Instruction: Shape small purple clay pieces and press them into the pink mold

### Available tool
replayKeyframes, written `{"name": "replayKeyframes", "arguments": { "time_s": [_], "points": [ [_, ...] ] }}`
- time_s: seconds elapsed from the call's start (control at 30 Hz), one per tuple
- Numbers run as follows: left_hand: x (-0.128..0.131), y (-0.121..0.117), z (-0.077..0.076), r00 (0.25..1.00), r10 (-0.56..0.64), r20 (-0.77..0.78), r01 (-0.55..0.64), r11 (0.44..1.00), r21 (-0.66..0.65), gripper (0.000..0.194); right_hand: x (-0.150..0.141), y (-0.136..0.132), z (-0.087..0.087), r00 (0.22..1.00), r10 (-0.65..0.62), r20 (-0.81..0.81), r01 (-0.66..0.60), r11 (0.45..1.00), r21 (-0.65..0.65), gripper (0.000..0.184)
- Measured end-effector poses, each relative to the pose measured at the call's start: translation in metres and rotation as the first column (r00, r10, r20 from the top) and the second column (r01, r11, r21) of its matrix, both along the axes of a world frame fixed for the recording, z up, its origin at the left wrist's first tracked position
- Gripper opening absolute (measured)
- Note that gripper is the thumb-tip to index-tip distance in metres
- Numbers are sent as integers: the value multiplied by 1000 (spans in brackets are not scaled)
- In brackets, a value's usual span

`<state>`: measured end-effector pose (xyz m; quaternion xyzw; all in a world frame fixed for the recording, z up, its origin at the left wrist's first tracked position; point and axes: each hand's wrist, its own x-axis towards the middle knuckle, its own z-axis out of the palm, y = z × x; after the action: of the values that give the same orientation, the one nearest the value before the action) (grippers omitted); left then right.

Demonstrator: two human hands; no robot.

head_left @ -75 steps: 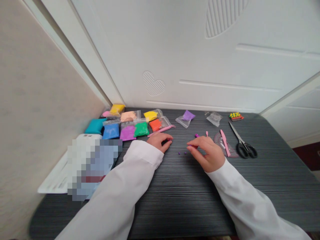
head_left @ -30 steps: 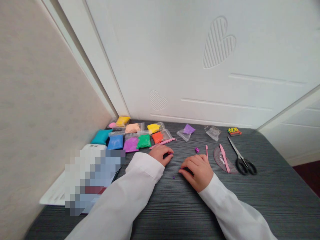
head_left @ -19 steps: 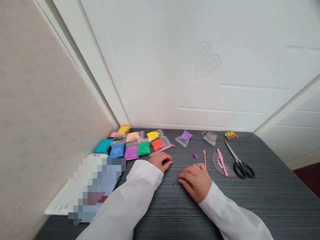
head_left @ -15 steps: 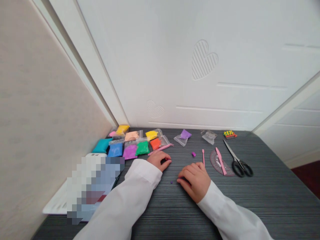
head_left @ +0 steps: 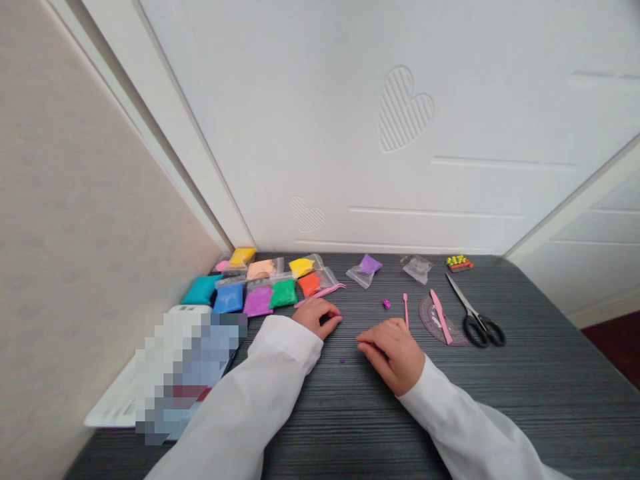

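My left hand (head_left: 317,317) rests on the dark tabletop beside the pink tweezers (head_left: 327,292). Its fingers are curled and thumb and fingertips close together; whatever they may hold is hidden. To the right, my right hand (head_left: 394,353) pinches thumb against fingertips low over the table, and I cannot make out what is between them. Between the hands lies a tiny purple clay ball (head_left: 343,361), apart from both. A small purple clay piece (head_left: 387,304) sits beyond my right hand, near a thin pink modelling tool (head_left: 406,310).
Bags of coloured clay (head_left: 257,301) line the back left, above a white packet (head_left: 170,353). A purple clay bag (head_left: 369,265) and a clear bag (head_left: 419,268) lie at the back. Right are a pink knife (head_left: 441,317), protractor (head_left: 429,319), scissors (head_left: 475,315) and a yellow-topped clay piece (head_left: 459,263).
My right hand came back toward me from the purple clay piece, and its fingertips have now closed to a pinch. One of two tiny purple balls no longer shows. The left hand stayed.
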<state>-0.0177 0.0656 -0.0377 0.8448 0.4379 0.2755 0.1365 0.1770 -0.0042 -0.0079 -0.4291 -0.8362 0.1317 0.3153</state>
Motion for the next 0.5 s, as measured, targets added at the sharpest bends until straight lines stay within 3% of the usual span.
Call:
{"name": "replayKeyframes", "arguments": {
  "time_s": [0.13,0.5],
  "points": [
    [2,-3,2,999,38,-10,-39,999,-16,16,0,-2,-4,994,-53,96,55,998,-20,16],
    [4,-3,1,999,38,21,-38,999,4,18,-8,-2,-17,954,13,299,-13,1000,-1,15]
  ]
}}
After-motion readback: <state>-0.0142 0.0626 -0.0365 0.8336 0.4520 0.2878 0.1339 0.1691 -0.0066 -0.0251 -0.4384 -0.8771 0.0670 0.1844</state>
